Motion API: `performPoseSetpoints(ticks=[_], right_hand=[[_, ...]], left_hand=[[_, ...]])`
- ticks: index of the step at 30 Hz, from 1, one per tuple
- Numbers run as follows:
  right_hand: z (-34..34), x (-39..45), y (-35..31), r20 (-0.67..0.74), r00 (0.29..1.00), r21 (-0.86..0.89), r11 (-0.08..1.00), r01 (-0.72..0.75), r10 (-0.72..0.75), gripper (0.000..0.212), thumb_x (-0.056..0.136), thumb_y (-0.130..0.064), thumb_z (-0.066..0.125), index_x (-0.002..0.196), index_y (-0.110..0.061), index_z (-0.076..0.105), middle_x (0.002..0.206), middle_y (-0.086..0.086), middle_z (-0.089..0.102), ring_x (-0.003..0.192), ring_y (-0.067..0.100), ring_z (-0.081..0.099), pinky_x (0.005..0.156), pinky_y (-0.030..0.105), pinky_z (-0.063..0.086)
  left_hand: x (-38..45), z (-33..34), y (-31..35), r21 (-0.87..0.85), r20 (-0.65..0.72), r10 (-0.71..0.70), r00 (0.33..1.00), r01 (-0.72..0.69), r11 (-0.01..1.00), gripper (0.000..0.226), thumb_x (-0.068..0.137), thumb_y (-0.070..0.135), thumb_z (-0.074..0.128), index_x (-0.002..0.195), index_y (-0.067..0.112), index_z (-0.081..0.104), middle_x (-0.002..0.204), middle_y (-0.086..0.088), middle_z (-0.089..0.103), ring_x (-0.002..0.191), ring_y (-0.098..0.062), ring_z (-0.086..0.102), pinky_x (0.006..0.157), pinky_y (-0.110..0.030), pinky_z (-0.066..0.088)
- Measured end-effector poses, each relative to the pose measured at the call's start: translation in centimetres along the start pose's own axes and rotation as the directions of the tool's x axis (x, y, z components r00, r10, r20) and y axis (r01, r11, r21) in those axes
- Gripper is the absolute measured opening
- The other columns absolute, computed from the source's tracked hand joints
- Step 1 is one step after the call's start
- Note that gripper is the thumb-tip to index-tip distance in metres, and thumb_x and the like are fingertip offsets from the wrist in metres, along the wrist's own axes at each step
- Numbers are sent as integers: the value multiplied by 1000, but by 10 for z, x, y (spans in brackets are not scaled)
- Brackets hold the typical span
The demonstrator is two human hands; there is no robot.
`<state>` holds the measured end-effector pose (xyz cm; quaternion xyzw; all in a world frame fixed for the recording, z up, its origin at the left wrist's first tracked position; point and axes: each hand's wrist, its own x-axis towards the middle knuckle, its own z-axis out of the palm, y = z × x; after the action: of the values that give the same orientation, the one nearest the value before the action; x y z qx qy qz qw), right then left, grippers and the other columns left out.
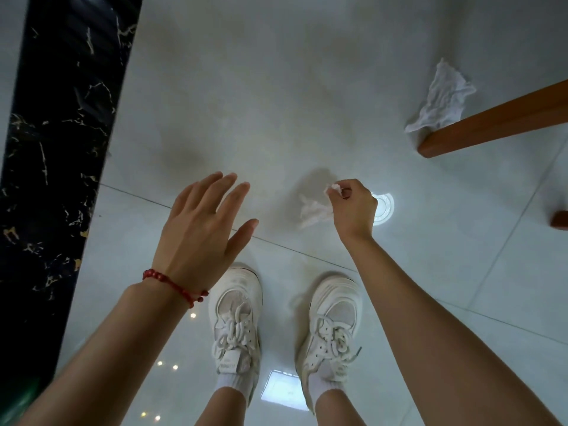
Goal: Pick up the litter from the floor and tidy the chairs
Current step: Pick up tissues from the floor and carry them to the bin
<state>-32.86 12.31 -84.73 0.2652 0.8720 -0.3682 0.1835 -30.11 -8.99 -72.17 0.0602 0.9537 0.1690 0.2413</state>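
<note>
Head view looks straight down at a pale tiled floor and a pair of white trainers. The right hand has its fingertips pinched together on a corner of a small crumpled tissue, which hangs down from them above the tiles. The left hand, red bead bracelet at the wrist, hovers with fingers straight and spread, holding nothing. A second, bigger tissue lies well apart, against a wooden chair leg
</note>
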Motion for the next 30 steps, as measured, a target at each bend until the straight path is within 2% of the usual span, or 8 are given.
performPoseSetpoints(ticks=[3,6,10,16,21,25,30], right_hand=[[-23,-19,-27,-44,999,129,991,-17,22,8,80,-16,67,86,-11,65,69,-8,59,66,9,56,59,4,38],[-52,-44,-62,-41,999,191,981,15,-7,6,80,-15,68,84,-14,65,71,-9,61,67,6,58,65,8,44],[-94,-75,-117,-74,996,228,972,62,-46,6,79,-17,69,81,-20,64,71,-13,63,68,-2,59,64,4,43],[-142,-91,-190,-165,976,253,950,180,-141,6,81,-19,68,85,-20,64,77,-15,62,73,5,59,68,9,45],[-175,-75,-225,-269,954,281,937,208,-131,8,81,-19,69,88,-18,64,79,-13,63,74,5,60,68,9,46],[-192,-50,-241,-357,929,288,934,213,-101,11,80,-19,69,89,-19,63,80,-8,64,75,4,61,69,7,46],[-205,-24,-249,-420,907,253,954,161,-41,12,80,-19,68,91,-18,62,81,-15,60,74,-1,60,69,4,45]], left_hand=[[-3,-26,5,-4,-21,7,1000,-7,1000,53,87,36,38,118,-2,56,121,-24,58,115,-41,51,95,-52,40],[-11,-61,12,-8,-26,17,1000,-17,1000,52,87,36,38,117,-3,56,120,-24,58,115,-40,52,94,-51,40],[-17,-117,15,7,-30,31,999,-31,999,53,88,37,36,118,-2,55,123,-23,57,117,-38,50,97,-50,39],[-5,-189,23,57,-77,110,991,-106,993,50,88,36,37,119,1,56,123,-21,58,118,-36,51,98,-49,38],[30,-225,37,70,-118,157,981,-149,986,48,88,33,39,117,-1,57,123,-22,58,117,-37,52,98,-48,38],[71,-240,50,77,-95,219,971,-212,974,49,88,34,38,117,-1,57,122,-22,58,115,-37,53,97,-47,37],[134,-257,62,92,-49,331,943,-325,941,50,88,34,38,119,-1,56,124,-22,57,118,-36,51,98,-49,39]])
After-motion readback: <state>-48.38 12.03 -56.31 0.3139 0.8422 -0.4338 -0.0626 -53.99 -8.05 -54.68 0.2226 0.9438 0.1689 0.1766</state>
